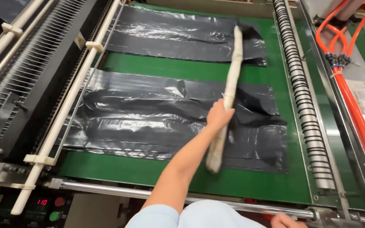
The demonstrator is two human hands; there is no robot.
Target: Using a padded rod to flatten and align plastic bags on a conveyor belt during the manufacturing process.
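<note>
Left hand [219,115] clamps a long cloth-wrapped pale stick [228,95] mid-length, its axis running away over the near black plastic sheet [148,122]; right hand [287,220], grip unclear, sits lower.

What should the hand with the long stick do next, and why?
Probably press the stick down and sweep it across the nearer black bags. The left hand grips the stick mid-length over those bags, and their top looks wrinkled and puffy, so smoothing seems the likely small move.
</note>
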